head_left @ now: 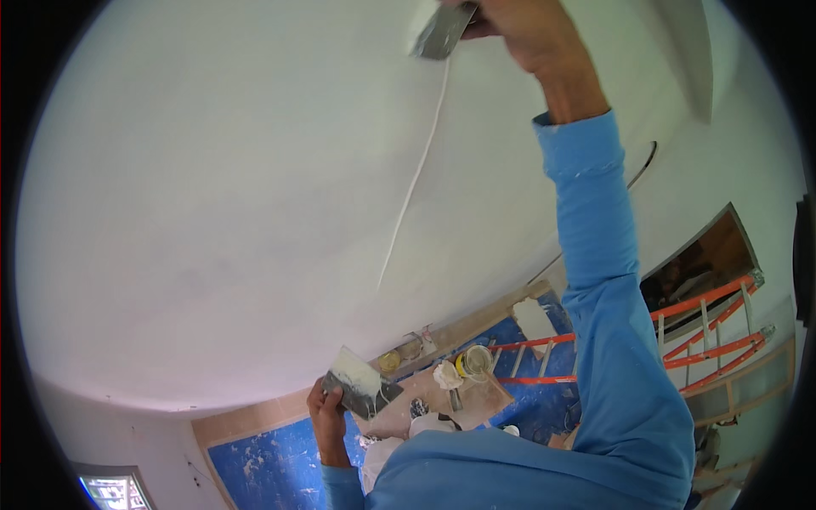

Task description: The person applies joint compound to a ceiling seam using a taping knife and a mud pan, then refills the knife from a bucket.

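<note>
My right hand [523, 38] is raised high, gripping a grey putty knife [442, 34] whose blade lies at the white wall [212, 153]. A thin raised white line [414, 183] runs down the wall below that blade. At the lower middle, my left hand [325, 404] grips a wide scraper [361, 387] with pale compound on its blade.
Below are blue floor covering [263, 463], a board [489, 399] with an open bucket [473, 364] and an orange ladder [710, 365] at the right. A dark opening [697, 263] is behind the ladder; a window [115, 489] shows at lower left.
</note>
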A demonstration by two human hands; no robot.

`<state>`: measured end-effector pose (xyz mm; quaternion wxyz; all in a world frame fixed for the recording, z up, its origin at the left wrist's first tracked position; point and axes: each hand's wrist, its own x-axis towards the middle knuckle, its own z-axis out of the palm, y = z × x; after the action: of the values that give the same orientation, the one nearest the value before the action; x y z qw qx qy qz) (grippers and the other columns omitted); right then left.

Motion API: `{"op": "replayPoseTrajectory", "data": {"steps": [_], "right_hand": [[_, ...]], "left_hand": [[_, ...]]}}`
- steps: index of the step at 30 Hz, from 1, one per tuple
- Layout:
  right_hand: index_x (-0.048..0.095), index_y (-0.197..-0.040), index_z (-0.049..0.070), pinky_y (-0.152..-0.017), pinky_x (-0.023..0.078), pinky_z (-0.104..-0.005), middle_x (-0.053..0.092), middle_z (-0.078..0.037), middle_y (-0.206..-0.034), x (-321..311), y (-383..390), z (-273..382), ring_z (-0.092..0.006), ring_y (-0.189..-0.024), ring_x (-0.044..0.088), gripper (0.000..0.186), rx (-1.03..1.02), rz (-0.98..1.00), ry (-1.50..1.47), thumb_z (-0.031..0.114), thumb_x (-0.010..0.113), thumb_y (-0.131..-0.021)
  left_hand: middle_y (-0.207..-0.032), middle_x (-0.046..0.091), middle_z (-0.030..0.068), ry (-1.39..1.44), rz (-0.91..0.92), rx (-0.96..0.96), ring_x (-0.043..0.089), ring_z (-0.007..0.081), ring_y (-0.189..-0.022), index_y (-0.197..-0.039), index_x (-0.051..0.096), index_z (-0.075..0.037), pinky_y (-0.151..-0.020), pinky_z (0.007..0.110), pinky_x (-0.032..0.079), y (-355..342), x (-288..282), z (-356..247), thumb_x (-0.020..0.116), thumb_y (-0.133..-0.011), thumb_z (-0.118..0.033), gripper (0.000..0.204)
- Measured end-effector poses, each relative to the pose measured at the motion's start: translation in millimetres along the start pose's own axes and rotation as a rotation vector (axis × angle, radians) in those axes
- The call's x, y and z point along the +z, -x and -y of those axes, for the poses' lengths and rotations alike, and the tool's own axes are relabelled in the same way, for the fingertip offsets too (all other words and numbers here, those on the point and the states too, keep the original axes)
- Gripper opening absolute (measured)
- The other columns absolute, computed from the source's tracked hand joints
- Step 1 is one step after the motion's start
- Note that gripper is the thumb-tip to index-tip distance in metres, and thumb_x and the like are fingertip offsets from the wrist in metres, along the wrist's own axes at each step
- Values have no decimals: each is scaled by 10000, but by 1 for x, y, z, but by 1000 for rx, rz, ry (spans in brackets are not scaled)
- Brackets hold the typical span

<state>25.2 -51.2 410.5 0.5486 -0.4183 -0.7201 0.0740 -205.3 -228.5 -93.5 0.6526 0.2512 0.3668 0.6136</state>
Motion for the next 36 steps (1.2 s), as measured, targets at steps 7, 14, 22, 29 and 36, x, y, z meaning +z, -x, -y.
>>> {"op": "replayPoseTrajectory", "data": {"steps": [7, 14, 22, 29, 36], "right_hand": [[705, -1031, 6, -525, 456, -292, 660, -104, -719, 63, 162, -70, -147, -566, 589, 214, -186, 455, -187, 191, 662, -933], [600, -1326, 37, -897, 498, -324, 586, -163, -1187, 95, 295, -107, -291, -1059, 612, 554, -228, 734, -405, -152, 547, -808], [436, -1465, 21, -887, 516, -369, 498, -173, -1211, 113, 337, -137, -351, -1057, 562, 782, -232, 809, -183, -56, 660, -720], [521, -1318, -20, -767, 551, -399, 583, -196, -1168, 137, 385, -211, -312, -978, 652, 507, 147, 1023, 98, 41, 631, -827], [571, -1193, -43, -883, 594, -444, 657, -121, -1076, 145, 394, -206, -283, -984, 684, 359, 1226, 58, -1337, -4, 611, -838]], "left_hand": [[-1162, 646, 177, 315, 84, 73, 654, 247, -1061, -1237, 537, 100, -928, 370, 544, 15, 45, -41, 556, -909, -60, 365], [-1237, 618, 202, 626, 26, 30, 628, 278, -1147, -1275, 486, 104, -1023, 396, 521, 6, 50, -24, 501, -930, -30, 370], [-1237, 620, 142, 378, -62, 210, 625, 215, -1129, -1307, 491, 49, -980, 357, 526, 15, 62, -32, 526, -974, -36, 346], [-1145, 662, 107, 98, -71, 326, 661, 160, -1005, -1295, 504, 35, -859, 302, 555, 23, 40, -45, 536, -1008, -114, 325], [-1121, 671, 118, -62, -320, 466, 701, 174, -911, -1315, 495, 26, -768, 335, 624, 24, 39, -56, 480, -1041, -148, 325]]}}
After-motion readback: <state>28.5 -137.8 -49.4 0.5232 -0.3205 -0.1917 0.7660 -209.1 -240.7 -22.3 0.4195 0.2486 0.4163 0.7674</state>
